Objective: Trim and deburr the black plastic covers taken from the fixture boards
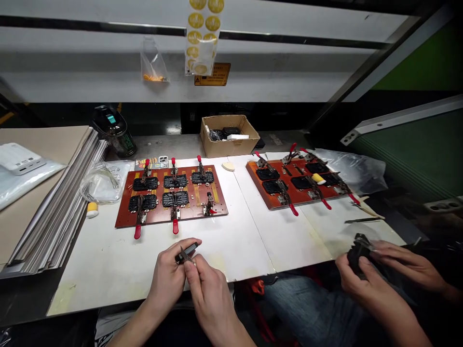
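Near the front edge of the white work surface, my left hand is closed around a small black plastic part. My right hand pinches a small knife, its pointed blade lying against the part. Fingers hide the knife's handle and much of the part. Just beyond my hands lies a reddish-brown fixture board with red-handled toggle clamps. Several ribbed black plastic parts sit on it under the clamps.
At right, a co-worker's hands hold a black part near a second fixture board. Behind stands a cardboard box of black parts. Stacked cardboard sheets, a yellow-and-white roll and a dark jug are on the left.
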Demonstrator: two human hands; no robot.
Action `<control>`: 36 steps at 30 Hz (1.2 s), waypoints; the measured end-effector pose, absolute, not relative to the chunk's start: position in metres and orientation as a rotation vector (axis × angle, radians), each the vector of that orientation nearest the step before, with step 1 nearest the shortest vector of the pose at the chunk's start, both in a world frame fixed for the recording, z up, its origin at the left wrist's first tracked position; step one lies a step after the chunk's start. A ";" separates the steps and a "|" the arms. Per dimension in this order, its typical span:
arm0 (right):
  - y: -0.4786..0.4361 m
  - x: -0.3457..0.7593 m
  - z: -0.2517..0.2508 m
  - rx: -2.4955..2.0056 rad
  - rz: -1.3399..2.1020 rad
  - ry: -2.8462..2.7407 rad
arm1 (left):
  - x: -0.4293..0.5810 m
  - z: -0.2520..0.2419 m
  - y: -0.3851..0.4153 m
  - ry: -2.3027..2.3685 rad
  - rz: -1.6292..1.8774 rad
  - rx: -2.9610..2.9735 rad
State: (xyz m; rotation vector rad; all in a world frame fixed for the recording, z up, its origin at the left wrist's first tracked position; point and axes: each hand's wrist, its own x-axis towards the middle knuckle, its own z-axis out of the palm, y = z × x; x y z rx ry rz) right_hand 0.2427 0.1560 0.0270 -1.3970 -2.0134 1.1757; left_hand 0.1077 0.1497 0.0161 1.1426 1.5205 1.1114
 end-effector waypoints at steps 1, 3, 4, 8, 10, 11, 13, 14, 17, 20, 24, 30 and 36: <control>0.156 0.243 0.027 -1.401 1.183 -2.005 | 0.108 0.016 0.149 1.520 1.112 1.136; 0.156 0.243 0.027 -1.405 1.191 -1.982 | 0.109 0.016 0.149 1.524 1.116 1.123; 0.156 0.243 0.027 -1.407 1.191 -1.968 | 0.109 0.016 0.149 1.531 1.119 1.122; 0.157 0.243 0.028 -1.439 1.208 -1.913 | 0.110 0.014 0.149 1.561 1.126 1.150; 0.160 0.245 0.027 -1.450 1.238 -1.893 | 0.110 0.014 0.148 1.561 1.126 1.152; 0.163 0.247 0.025 -1.459 1.252 -1.876 | 0.109 0.014 0.147 1.557 1.130 1.149; 0.172 0.254 0.019 -1.508 1.267 -1.815 | 0.107 0.015 0.144 1.550 1.146 1.164; 0.177 0.259 0.015 -1.544 1.272 -1.772 | 0.106 0.016 0.142 1.548 1.155 1.179; 0.192 0.271 0.007 -1.603 1.308 -1.634 | 0.103 0.018 0.139 1.566 1.153 1.189; 0.198 0.273 0.012 -1.482 1.354 -1.590 | 0.103 0.019 0.140 1.580 1.114 1.080; 0.196 0.260 0.034 -1.252 1.459 -1.627 | 0.108 0.022 0.142 1.548 1.043 0.991; 0.199 0.245 0.036 -1.180 1.570 -1.510 | 0.110 0.019 0.142 1.486 1.004 1.047; 0.207 0.255 0.008 -1.290 1.745 -0.909 | 0.110 0.015 0.138 1.530 1.011 1.091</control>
